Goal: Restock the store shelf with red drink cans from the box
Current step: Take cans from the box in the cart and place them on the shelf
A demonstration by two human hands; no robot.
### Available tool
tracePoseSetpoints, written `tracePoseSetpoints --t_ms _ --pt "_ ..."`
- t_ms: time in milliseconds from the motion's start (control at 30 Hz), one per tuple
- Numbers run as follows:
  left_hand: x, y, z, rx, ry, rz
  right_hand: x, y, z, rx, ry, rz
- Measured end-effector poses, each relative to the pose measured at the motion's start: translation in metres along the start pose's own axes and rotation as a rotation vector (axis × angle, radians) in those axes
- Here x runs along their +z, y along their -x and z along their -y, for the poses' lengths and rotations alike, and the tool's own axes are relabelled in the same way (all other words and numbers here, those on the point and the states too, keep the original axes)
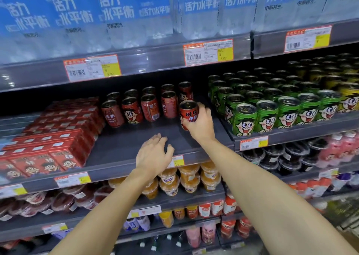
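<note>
A right hand [200, 121] wraps its fingers round a red can [188, 113] standing upright at the right end of the shelf [124, 148], just in front of the red cans [147, 105] lined along its back; the left hand [153, 153], fingers relaxed and holding nothing, hovers over the shelf's front edge; green cans [272, 107] fill the neighbouring shelf.

Red cans [149, 107] with a cartoon face, green cans [266, 115] with the same face, red cartons [58, 144], a dark grey shelf [124, 148], yellow-and-white price tags [92, 70].
</note>
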State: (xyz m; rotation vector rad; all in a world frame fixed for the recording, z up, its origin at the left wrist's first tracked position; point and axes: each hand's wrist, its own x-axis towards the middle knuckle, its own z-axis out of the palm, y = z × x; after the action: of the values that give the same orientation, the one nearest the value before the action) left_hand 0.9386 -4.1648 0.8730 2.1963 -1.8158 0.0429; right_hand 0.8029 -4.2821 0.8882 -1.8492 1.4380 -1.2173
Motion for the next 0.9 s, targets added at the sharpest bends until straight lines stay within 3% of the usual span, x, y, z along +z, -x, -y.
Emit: tracePoseSetpoints --t_ms 900 --pt "0.001 -0.001 0.0 0.015 -0.047 -0.018 0.024 -0.075 -0.006 0.074 -0.015 0.015"
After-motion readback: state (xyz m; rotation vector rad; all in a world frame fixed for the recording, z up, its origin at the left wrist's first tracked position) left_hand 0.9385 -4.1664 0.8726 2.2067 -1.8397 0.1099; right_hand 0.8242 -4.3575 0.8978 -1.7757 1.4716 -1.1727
